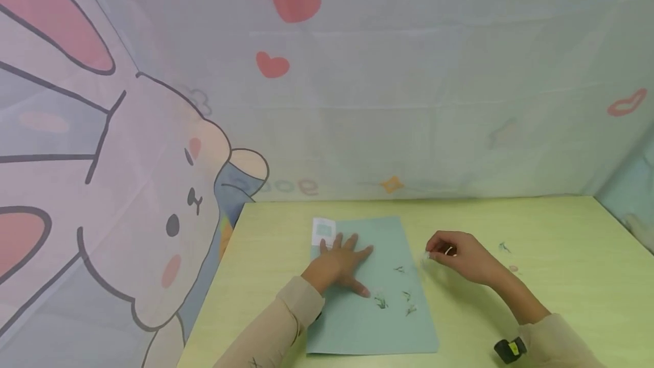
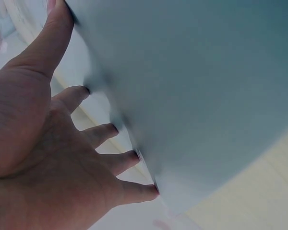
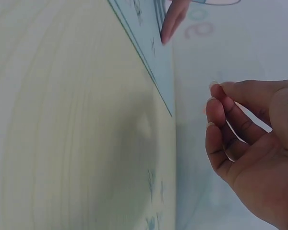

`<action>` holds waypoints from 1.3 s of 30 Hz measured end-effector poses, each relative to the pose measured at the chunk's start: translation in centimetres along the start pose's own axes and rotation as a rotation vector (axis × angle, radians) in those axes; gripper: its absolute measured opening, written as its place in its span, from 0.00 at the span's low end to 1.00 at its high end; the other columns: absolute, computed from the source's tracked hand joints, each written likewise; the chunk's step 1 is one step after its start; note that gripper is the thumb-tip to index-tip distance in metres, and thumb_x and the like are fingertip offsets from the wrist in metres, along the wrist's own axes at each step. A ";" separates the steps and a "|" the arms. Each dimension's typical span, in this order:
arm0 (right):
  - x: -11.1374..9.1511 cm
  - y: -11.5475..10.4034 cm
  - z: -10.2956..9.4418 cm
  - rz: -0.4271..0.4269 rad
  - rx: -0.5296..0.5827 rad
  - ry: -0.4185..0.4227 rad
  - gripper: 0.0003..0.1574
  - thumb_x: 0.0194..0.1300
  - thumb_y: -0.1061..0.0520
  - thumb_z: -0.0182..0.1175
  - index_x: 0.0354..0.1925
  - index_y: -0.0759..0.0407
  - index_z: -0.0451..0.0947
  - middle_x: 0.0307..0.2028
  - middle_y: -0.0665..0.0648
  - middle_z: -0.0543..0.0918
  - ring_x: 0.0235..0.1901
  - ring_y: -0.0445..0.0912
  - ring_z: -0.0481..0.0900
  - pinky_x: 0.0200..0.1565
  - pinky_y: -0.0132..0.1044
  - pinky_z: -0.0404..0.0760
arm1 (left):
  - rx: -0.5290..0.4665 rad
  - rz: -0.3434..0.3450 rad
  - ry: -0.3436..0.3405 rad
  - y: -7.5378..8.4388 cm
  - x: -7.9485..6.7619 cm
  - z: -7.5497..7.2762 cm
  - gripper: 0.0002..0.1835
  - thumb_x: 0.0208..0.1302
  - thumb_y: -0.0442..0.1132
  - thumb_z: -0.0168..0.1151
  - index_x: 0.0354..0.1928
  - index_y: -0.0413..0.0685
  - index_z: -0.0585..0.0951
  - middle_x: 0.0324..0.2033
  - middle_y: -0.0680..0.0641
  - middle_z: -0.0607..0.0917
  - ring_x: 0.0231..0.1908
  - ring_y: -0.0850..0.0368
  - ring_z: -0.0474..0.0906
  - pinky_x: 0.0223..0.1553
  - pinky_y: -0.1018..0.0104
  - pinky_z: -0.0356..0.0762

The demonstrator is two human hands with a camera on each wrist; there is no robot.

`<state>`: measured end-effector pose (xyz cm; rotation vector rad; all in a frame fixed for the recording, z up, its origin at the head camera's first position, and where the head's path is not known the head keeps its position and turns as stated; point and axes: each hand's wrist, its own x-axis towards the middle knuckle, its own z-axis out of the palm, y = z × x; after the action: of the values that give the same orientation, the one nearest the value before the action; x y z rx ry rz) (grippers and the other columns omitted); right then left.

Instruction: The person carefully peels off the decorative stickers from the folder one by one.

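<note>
Head view: spread left hand (image 1: 341, 267) presses pale-teal rectangular sheet (image 1: 357, 331), four thin green sprigs (image 1: 381, 302) apparently placed rightward; right hand (image 1: 464, 255) pinches small translucent piece (image 1: 426, 256); blue-green sprig (image 1: 504, 247) remains beyond.

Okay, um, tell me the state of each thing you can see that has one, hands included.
Blue-green sheet: lying flat on the table
Left hand: fingers spread, resting on the sheet
Right hand: fingertips pinching a tiny whitish piece
Green sprigs: lying apart on the sheet
Bluish sprig: lying off the sheet, on the table
White label: at the sheet's corner, partly covered by fingers
Printed cloth: hanging, creased
</note>
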<state>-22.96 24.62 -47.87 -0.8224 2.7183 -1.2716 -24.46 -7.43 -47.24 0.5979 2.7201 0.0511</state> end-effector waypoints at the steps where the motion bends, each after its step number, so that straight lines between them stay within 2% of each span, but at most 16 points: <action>1: -0.3 0.1 -0.3 0.008 -0.009 0.007 0.02 0.76 0.59 0.65 0.45 0.57 0.84 0.40 0.56 0.87 0.40 0.41 0.84 0.42 0.37 0.83 | 0.001 0.000 -0.001 0.0 0.0 0.0 0.59 0.51 0.69 0.79 0.84 0.72 0.60 0.85 0.46 0.51 0.83 0.35 0.41 0.75 0.25 0.45; 8: -2.0 1.2 -1.8 0.055 -0.039 0.023 0.03 0.75 0.62 0.66 0.44 0.55 0.84 0.38 0.54 0.87 0.38 0.40 0.83 0.39 0.36 0.83 | 0.006 -0.010 -0.019 0.1 0.0 -0.3 0.60 0.51 0.70 0.78 0.84 0.72 0.58 0.85 0.46 0.50 0.83 0.36 0.40 0.75 0.26 0.43; 18: -3.4 3.0 -2.3 0.049 -0.064 -0.038 0.04 0.74 0.64 0.66 0.45 0.56 0.83 0.37 0.49 0.85 0.36 0.38 0.81 0.37 0.34 0.81 | 0.017 -0.012 -0.013 0.2 0.1 -0.1 0.60 0.51 0.70 0.78 0.84 0.73 0.59 0.85 0.46 0.50 0.83 0.35 0.41 0.74 0.25 0.45; 25: -4.2 3.5 -2.3 0.043 -0.085 -0.092 0.06 0.72 0.64 0.67 0.43 0.54 0.84 0.36 0.46 0.85 0.36 0.37 0.81 0.37 0.34 0.81 | 0.017 -0.013 -0.015 0.3 0.0 -0.3 0.60 0.51 0.69 0.78 0.84 0.72 0.59 0.85 0.46 0.50 0.83 0.35 0.41 0.75 0.25 0.45; 33: -4.6 4.1 -1.7 0.023 -0.123 -0.094 0.09 0.70 0.66 0.68 0.39 0.51 0.83 0.34 0.43 0.84 0.34 0.35 0.79 0.36 0.33 0.81 | 0.018 -0.015 -0.019 0.3 0.0 -0.3 0.60 0.50 0.70 0.79 0.84 0.72 0.58 0.85 0.47 0.50 0.83 0.36 0.41 0.75 0.26 0.45; 39: -4.8 3.9 -1.2 0.024 -0.137 -0.088 0.10 0.68 0.67 0.69 0.38 0.52 0.83 0.35 0.44 0.84 0.34 0.35 0.78 0.37 0.33 0.81 | 0.018 -0.011 -0.021 0.1 0.3 0.0 0.61 0.50 0.70 0.78 0.84 0.73 0.58 0.85 0.47 0.50 0.83 0.36 0.40 0.75 0.25 0.44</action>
<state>-20.90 29.81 -50.77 -0.8336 2.7605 -1.0278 -24.68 -7.21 -47.32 0.5846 2.7060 0.0178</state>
